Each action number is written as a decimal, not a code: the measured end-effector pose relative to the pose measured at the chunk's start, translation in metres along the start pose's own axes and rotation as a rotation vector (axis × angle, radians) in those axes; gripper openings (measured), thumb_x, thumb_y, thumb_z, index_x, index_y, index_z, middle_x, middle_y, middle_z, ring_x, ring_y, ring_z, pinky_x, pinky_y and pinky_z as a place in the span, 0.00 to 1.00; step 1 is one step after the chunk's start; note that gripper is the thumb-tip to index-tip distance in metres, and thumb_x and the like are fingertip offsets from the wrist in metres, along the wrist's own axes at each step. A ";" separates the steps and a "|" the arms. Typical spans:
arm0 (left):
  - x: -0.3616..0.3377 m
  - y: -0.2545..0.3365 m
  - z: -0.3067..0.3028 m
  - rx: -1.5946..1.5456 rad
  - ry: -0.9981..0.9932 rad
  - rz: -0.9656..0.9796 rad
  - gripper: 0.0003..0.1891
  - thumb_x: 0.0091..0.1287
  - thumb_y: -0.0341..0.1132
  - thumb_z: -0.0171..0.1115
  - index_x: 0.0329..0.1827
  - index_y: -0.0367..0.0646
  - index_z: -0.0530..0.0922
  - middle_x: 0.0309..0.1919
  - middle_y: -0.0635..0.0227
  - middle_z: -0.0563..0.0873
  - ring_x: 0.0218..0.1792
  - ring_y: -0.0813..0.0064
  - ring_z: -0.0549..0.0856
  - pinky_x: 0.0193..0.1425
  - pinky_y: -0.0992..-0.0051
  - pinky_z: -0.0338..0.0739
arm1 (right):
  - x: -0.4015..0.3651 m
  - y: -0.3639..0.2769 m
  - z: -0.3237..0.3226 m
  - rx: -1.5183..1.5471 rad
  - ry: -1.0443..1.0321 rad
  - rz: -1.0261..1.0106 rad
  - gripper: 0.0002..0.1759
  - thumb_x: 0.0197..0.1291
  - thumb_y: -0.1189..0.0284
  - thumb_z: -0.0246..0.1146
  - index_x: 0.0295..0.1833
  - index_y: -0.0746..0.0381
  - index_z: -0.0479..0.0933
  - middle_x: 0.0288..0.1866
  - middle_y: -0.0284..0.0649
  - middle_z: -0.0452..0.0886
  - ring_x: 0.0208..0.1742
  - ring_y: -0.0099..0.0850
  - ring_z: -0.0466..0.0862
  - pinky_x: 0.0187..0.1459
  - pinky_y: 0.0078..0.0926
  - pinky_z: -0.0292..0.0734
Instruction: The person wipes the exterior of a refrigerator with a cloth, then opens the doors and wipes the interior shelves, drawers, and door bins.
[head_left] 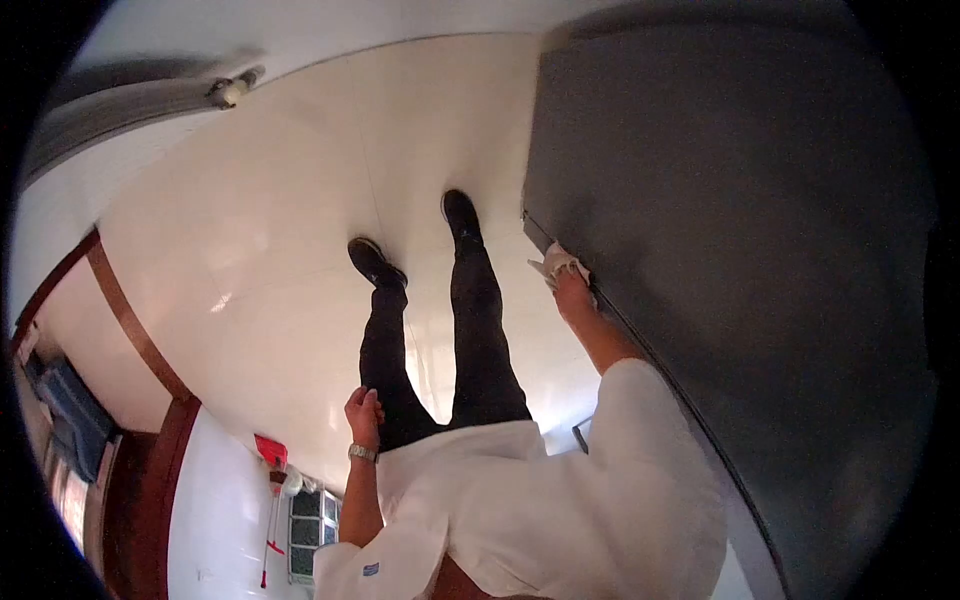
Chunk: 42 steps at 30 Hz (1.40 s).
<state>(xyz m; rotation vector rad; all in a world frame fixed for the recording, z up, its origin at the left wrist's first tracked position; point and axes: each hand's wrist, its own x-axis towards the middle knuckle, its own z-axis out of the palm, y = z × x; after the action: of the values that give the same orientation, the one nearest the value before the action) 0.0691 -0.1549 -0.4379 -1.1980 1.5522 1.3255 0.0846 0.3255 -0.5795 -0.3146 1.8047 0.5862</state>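
My right hand (572,292) is closed around a crumpled pale cloth (562,262). It presses the cloth against the edge of a large dark grey panel (740,240), close to the panel's corner. My left hand (364,412) hangs beside my thigh with its fingers curled in, and I see nothing in it. A metal watch (362,453) is on that wrist.
I stand on a glossy cream floor (270,220). A grey fixture with a round knob (230,94) is at the upper left. Brown wooden framing (130,310) and a blue item (72,410) lie at the left. Below are a red dustpan (270,449) and a paned frame (305,535).
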 end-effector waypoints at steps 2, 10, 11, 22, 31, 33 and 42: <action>-0.009 0.019 -0.010 -0.006 -0.023 0.021 0.12 0.64 0.34 0.58 0.45 0.35 0.75 0.17 0.75 0.73 0.12 0.85 0.69 0.13 0.83 0.63 | -0.047 0.005 -0.006 0.137 0.180 0.021 0.27 0.66 0.59 0.47 0.66 0.62 0.65 0.68 0.38 0.67 0.70 0.33 0.63 0.71 0.34 0.50; 0.009 0.074 -0.051 -0.049 -0.041 0.175 0.08 0.62 0.37 0.59 0.29 0.46 0.73 0.15 0.75 0.71 0.11 0.83 0.69 0.12 0.80 0.62 | -0.212 0.027 -0.025 0.154 0.305 0.075 0.26 0.65 0.56 0.48 0.60 0.62 0.72 0.67 0.37 0.68 0.70 0.32 0.61 0.71 0.35 0.49; 0.010 0.082 -0.057 -0.026 -0.006 0.160 0.08 0.62 0.37 0.60 0.28 0.46 0.73 0.14 0.74 0.71 0.11 0.83 0.69 0.12 0.80 0.62 | -0.226 0.030 -0.028 0.165 0.301 0.102 0.26 0.65 0.56 0.48 0.60 0.62 0.72 0.67 0.37 0.68 0.70 0.32 0.61 0.71 0.35 0.49; 0.109 0.123 -0.102 0.151 -0.110 0.179 0.08 0.61 0.38 0.60 0.30 0.45 0.73 0.14 0.72 0.71 0.11 0.81 0.70 0.11 0.80 0.61 | -0.377 0.060 -0.114 0.360 0.653 0.473 0.20 0.64 0.70 0.49 0.61 0.53 0.71 0.71 0.33 0.62 0.73 0.32 0.57 0.72 0.39 0.49; 0.093 0.130 -0.101 0.278 -0.117 0.205 0.07 0.60 0.35 0.60 0.27 0.46 0.72 0.13 0.72 0.70 0.10 0.79 0.69 0.11 0.79 0.60 | -0.467 0.130 -0.177 0.096 1.056 1.210 0.28 0.56 0.71 0.56 0.65 0.48 0.68 0.75 0.30 0.55 0.73 0.32 0.58 0.67 0.46 0.57; 0.084 0.134 -0.094 0.282 -0.141 0.224 0.07 0.60 0.35 0.59 0.27 0.45 0.72 0.12 0.72 0.70 0.10 0.79 0.69 0.11 0.79 0.59 | -0.448 0.133 -0.182 0.115 0.945 1.209 0.28 0.57 0.70 0.54 0.66 0.46 0.67 0.75 0.32 0.55 0.74 0.34 0.55 0.69 0.46 0.52; 0.032 0.154 -0.068 0.267 -0.064 0.368 0.10 0.59 0.35 0.60 0.23 0.46 0.70 0.14 0.70 0.71 0.10 0.78 0.71 0.11 0.79 0.61 | -0.177 0.095 -0.118 -0.092 0.497 0.590 0.30 0.62 0.65 0.52 0.70 0.59 0.61 0.75 0.41 0.53 0.75 0.38 0.53 0.72 0.44 0.39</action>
<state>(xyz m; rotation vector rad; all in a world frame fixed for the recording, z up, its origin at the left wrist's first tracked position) -0.0854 -0.2239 -0.4137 -0.7215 1.8953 1.3139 -0.0034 0.3272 -0.3642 0.0297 2.3728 1.0757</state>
